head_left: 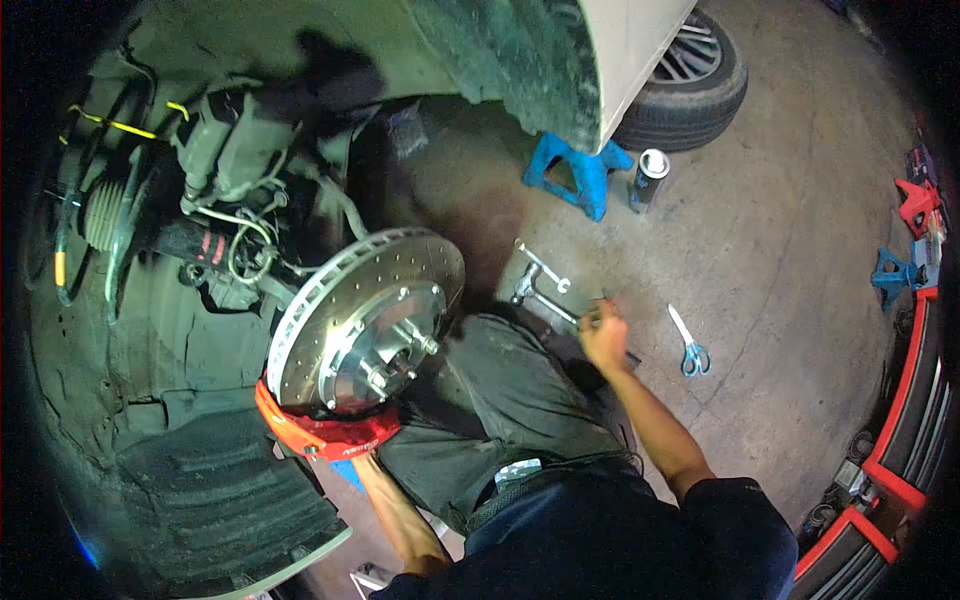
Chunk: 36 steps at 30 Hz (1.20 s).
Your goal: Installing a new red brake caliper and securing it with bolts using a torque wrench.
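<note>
A drilled brake disc [300, 340] with a silver hub and studs is mounted on the car's suspension [230, 150]. A red brake caliper [325, 430] sits at its lower edge. My left hand [363, 465] is closed on the caliper from below, its fingers mostly hidden behind it. My right hand [605, 335] is over the floor on the right, fingers curled at the handle end of a hammer-like metal tool [550, 308]; what exactly it grips is hard to make out. An open-end wrench [543, 265] lies beside that tool, and blue-handled scissors [695, 355] lie to the right of the hand.
A blue jack stand [575, 175], a spray can [650, 180] and a loose wheel [695, 110] stand at the back, near a pale body panel [620, 50]. Red-edged tool chests [890, 460] and more stands [895, 278] line the right side. A black wheel-arch liner [200, 500] is at lower left.
</note>
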Tool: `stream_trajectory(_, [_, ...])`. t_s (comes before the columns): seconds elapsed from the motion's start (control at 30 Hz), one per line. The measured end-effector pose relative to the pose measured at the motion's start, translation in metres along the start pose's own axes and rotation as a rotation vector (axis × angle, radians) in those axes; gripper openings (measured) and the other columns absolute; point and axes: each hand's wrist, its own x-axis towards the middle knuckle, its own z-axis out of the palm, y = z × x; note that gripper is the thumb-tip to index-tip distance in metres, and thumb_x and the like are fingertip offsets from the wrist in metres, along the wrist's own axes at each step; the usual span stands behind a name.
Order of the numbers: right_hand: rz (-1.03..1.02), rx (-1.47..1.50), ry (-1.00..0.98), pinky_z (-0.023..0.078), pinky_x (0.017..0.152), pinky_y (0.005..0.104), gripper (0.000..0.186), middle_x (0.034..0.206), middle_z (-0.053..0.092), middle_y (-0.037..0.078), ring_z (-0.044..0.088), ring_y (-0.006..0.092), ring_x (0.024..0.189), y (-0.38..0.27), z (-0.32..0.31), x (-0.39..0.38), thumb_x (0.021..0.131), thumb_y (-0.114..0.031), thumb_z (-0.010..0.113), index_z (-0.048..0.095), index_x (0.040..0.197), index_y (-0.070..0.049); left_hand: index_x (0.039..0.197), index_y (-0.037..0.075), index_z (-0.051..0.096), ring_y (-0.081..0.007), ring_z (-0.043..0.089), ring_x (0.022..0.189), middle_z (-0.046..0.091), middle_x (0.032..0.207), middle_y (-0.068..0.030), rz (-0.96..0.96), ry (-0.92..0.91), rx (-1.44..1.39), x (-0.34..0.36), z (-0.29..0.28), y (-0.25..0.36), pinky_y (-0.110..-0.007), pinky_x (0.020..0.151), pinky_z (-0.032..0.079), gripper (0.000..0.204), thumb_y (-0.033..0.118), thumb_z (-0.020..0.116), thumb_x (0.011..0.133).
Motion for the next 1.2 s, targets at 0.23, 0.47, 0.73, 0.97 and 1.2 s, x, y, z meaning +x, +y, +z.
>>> stream_trajectory(0.23, [-0.031,-0.358,0.085,0.051,0.085,0.0494,0.042,0.105,0.063,0.024,0.063,0.0422,0.097,0.127,0.024,0.037,0.084,-0.029,0.069,0.060,0.115,-0.002,0.124,0.012,0.055,-0.0223,0.066,0.088,0.066,0.108,-0.0073,0.015,-0.021,0.023,0.014,-0.011,0.009,-0.039,0.075,0.054,0.047,0.048,0.042,0.096])
stream_trajectory(0.47, [0.045,-0.040,0.090,0.051,0.082,0.0438,0.051,0.096,0.068,0.025,0.067,0.0393,0.088,0.089,0.010,0.044,0.085,-0.041,0.071,0.063,0.113,0.001,0.124,0.011,0.055,-0.0232,0.066,0.091,0.065,0.109,-0.0084,-0.025,-0.003,-0.011,-0.003,-0.022,-0.002,-0.040,0.078,0.055,0.046,0.046,0.042,0.096])
stream_trajectory(0.73, [-0.412,0.530,0.042,0.050,0.075,0.0315,0.044,0.089,0.065,0.008,0.061,0.0164,0.076,-0.115,-0.032,0.014,0.091,-0.036,0.067,0.059,0.110,0.003,0.124,0.010,0.055,-0.0242,0.067,0.094,0.065,0.111,-0.0097,-0.059,-0.042,-0.071,-0.008,-0.013,-0.034,-0.042,0.081,0.056,0.045,0.044,0.042,0.097])
stream_trajectory(0.97, [-1.349,0.719,-0.393,0.050,0.087,0.0361,0.033,0.101,0.067,0.016,0.065,0.0272,0.092,-0.267,-0.009,-0.144,0.089,-0.020,0.067,0.056,0.110,0.002,0.111,0.008,0.060,-0.0206,0.068,0.085,0.068,0.099,-0.0072,-0.206,0.147,-0.074,-0.022,-0.002,-0.049,-0.040,0.075,0.058,0.038,0.039,0.042,0.098])
stream_trajectory(1.2, [-1.005,0.691,-0.277,0.039,0.098,0.0392,0.037,0.116,0.052,0.018,0.051,0.0275,0.107,-0.312,0.064,-0.259,0.101,-0.025,0.050,0.045,0.123,0.005,0.117,0.015,0.062,-0.0183,0.059,0.077,0.065,0.095,-0.0039,-0.194,-0.138,-0.112,0.010,0.010,-0.034,-0.034,0.076,0.050,0.054,0.054,0.032,0.098])
